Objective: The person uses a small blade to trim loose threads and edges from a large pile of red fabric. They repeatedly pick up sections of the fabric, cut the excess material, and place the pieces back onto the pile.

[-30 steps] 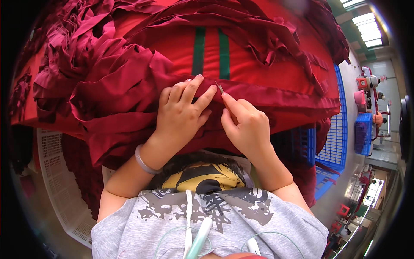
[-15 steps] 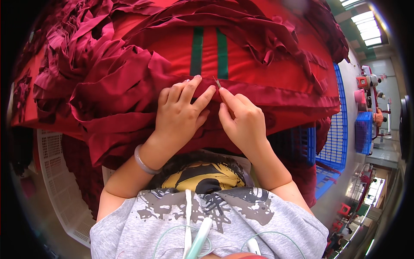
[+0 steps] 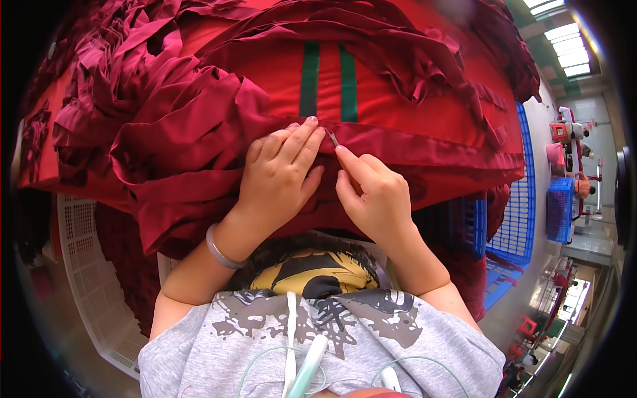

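A long strip of dark red fabric (image 3: 411, 147) lies across the near side of a red-covered table (image 3: 285, 79). My left hand (image 3: 277, 169) rests flat on this strip, fingers stretched out and the thumb apart. Just right of its fingertips, my right hand (image 3: 377, 194) is closed on a small metal tool (image 3: 334, 138) with a pointed, seemingly forked tip. The tool is too small to name surely. Its tip is at the strip's upper edge, close to my left index finger.
Heaped dark red fabric (image 3: 166, 126) covers the table's left side, and more strips lie along the back. Two green bands (image 3: 309, 83) cross the red cover. A white basket (image 3: 93, 278) stands below left, a blue crate (image 3: 514, 225) at right. Farther right are red stools (image 3: 527, 326).
My left hand's fingers have come closer together and shifted slightly right. The tool in my right hand has tilted and sits a little lower. The fabric strip is in nearly the same place.
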